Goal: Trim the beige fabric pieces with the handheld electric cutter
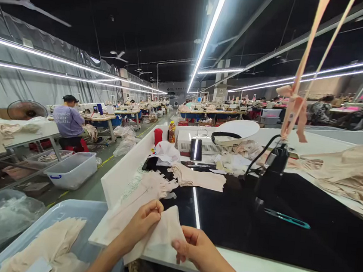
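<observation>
A pale fabric piece point(165, 234) was held over the near edge of the black surface point(255, 234). The grip of the left hand point(142, 223) was closed on its upper left corner, and that of the right hand point(193, 244) was pinched on its right edge, thumb on top. The cloth was judged thin, light and limp, apt to fold or slip, and so best taken at corners or edges. Similar cut pieces point(150, 189) lay just beyond it, and teal scissors point(286, 218) lay well apart.
</observation>
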Tool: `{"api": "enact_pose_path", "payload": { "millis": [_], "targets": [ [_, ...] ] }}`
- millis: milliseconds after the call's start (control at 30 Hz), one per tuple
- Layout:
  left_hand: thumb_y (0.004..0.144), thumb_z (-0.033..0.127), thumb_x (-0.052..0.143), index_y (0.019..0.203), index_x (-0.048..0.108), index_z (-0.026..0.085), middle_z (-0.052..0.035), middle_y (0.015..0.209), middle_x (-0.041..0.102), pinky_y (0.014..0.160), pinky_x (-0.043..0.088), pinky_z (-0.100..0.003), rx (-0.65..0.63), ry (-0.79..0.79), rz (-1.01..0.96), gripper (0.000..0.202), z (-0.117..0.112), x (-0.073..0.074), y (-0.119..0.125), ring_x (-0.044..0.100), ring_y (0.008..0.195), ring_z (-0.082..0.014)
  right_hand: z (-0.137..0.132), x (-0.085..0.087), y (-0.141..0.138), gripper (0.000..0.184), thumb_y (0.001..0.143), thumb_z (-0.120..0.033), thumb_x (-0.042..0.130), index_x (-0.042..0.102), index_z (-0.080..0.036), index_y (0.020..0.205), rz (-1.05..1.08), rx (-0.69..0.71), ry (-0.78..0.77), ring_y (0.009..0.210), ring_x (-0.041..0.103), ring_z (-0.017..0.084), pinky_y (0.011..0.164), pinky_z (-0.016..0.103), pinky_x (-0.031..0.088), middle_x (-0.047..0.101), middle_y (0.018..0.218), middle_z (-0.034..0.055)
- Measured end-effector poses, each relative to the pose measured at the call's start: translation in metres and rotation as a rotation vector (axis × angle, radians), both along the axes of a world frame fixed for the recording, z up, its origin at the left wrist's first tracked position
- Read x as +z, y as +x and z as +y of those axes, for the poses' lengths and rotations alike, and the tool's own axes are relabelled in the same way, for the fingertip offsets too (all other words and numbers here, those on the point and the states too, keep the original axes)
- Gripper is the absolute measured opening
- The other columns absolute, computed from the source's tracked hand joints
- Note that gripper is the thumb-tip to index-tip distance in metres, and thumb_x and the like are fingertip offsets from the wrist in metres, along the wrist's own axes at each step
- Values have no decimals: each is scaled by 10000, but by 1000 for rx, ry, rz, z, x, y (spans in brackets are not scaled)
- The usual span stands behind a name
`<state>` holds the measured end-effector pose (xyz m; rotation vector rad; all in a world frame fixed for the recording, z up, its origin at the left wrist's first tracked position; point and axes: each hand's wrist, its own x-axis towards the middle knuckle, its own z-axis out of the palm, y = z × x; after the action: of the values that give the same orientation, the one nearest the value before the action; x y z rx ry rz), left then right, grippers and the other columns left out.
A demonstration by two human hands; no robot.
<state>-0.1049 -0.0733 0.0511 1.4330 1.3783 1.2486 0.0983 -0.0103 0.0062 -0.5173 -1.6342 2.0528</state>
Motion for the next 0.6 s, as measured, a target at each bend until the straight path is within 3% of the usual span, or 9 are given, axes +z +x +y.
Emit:
{"api": "enact_pose_path", "payload": {
  "millis": [167,333,600],
  "targets": [
    [791,447,569,811,506,221,48,722,417,638,274,-278,37,-42,38,235,1,-2,17,335,685,-151,-1,-8,19,484,736,-581,887,720,-147,871,17,4,-19,590,382,79,585,233,307,532,701,-45],
    [765,466,576,811,499,225,53,716,408,639,278,-275,63,-83,67,257,4,-5,34,333,683,-150,-2,-11,35,446,757,-545,858,679,-165,908,-17,-15,-46,508,218,55,478,230,164,387,614,-105],
    [735,424,598,812,510,226,62,706,415,612,256,-255,99,-172,42,230,4,-13,52,335,661,-137,-3,-14,52,456,731,-558,821,663,-172,915,-57,-50,-13,427,215,35,415,242,135,420,604,-110]
  ]
}}
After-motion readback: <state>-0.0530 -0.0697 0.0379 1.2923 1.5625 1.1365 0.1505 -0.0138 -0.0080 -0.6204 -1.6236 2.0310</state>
